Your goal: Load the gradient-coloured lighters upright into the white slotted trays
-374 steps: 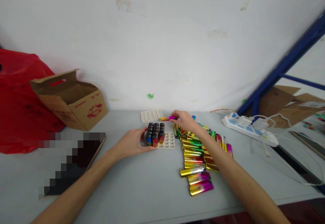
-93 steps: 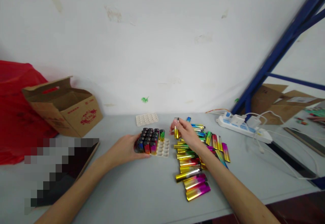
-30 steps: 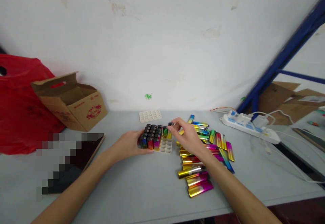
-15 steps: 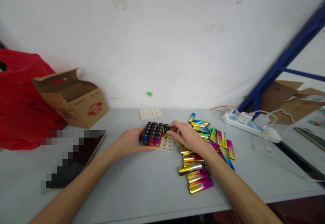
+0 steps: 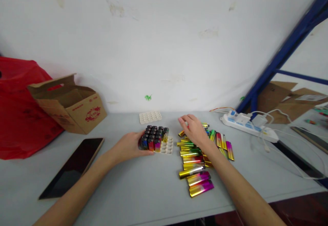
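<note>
By the left hand (image 5: 129, 146), its fingers spread around them, upright lighters (image 5: 151, 144) are being steadied in the tray (image 5: 166, 148). Loose lighters (image 5: 192, 159), many lying crosswise, are being overhung by the nearer right hand (image 5: 195, 130); whether anything is being pinched there cannot be told.

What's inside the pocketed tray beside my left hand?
Upright black-topped lighters stand on the left of the tray; bare pockets show on its right. The pockets under the lighters are covered, and the left hand hides its left edge.
</note>
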Demonstrator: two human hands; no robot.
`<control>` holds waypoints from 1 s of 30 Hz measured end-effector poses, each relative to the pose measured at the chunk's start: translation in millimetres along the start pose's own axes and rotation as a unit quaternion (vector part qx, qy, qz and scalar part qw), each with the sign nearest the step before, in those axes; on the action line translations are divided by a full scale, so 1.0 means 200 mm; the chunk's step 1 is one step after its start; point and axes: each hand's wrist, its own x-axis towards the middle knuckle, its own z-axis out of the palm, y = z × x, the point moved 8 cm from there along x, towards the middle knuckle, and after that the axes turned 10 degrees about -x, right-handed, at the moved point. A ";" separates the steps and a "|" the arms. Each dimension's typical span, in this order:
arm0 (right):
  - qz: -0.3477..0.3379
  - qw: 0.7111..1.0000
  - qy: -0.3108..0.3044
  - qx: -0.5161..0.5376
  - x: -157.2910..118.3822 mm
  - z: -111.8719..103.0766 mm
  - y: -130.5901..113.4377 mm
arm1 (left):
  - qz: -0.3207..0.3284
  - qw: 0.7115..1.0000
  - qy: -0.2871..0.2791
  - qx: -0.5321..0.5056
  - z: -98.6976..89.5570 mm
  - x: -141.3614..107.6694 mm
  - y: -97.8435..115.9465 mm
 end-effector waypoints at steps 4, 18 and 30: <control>0.084 0.989 -0.051 -0.112 0.00 0.09 0.23 | -0.012 0.999 -0.013 0.029 0.01 0.00 0.00; 0.087 0.988 -0.124 -0.040 0.05 0.23 0.19 | -0.011 0.999 -0.010 0.029 0.00 0.00 0.03; 0.126 0.909 -0.044 0.396 0.05 0.15 0.06 | -0.004 1.000 -0.001 0.030 0.00 0.00 0.01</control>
